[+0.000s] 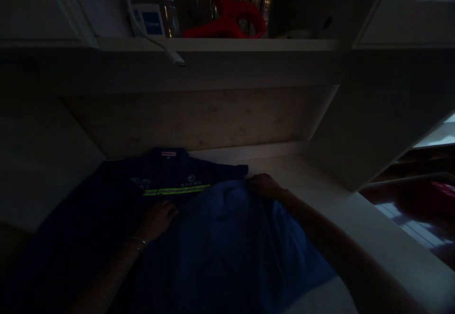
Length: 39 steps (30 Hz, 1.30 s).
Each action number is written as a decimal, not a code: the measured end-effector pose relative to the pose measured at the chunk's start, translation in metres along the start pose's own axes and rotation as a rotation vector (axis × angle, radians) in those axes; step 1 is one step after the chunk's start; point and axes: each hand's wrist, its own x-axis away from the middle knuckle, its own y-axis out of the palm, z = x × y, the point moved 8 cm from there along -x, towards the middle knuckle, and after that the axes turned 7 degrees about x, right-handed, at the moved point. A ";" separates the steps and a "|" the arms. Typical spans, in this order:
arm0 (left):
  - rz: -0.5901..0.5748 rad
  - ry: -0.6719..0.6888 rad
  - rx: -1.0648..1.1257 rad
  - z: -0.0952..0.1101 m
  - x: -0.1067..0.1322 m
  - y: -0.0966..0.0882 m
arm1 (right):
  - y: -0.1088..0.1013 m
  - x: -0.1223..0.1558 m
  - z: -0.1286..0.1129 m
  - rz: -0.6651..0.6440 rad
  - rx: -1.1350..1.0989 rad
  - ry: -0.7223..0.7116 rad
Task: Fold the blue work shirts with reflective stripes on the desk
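Head view: dim desk (387, 238) under cloth (220, 238), shelf (277, 45) above it; left hand (158, 219), right hand (265, 186) half-curled at cloth's edges, hold unclear.

Cloth (220, 233) apparently over jacket (168, 171), on tabletop (329, 183)

A yellow-green stripe (176, 190) crosses the dark navy garment (117, 195).

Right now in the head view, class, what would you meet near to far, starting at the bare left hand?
Bare left hand, yellow-green reflective stripe on the dark-blue garment, red-and-white collar label, pale floral-patterned wall panel.
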 end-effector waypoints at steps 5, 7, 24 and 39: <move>0.058 0.002 -0.098 -0.006 -0.004 -0.016 | -0.015 -0.007 0.041 0.081 -0.026 0.191; 0.096 -0.011 -0.145 -0.006 -0.013 -0.023 | -0.016 -0.011 0.051 0.073 -0.022 0.286; 0.213 0.374 -0.323 0.148 0.031 0.022 | 0.026 0.103 -0.032 0.059 -0.041 0.370; 0.114 0.383 -0.328 0.238 -0.153 0.124 | 0.033 0.101 0.221 -0.015 0.059 0.558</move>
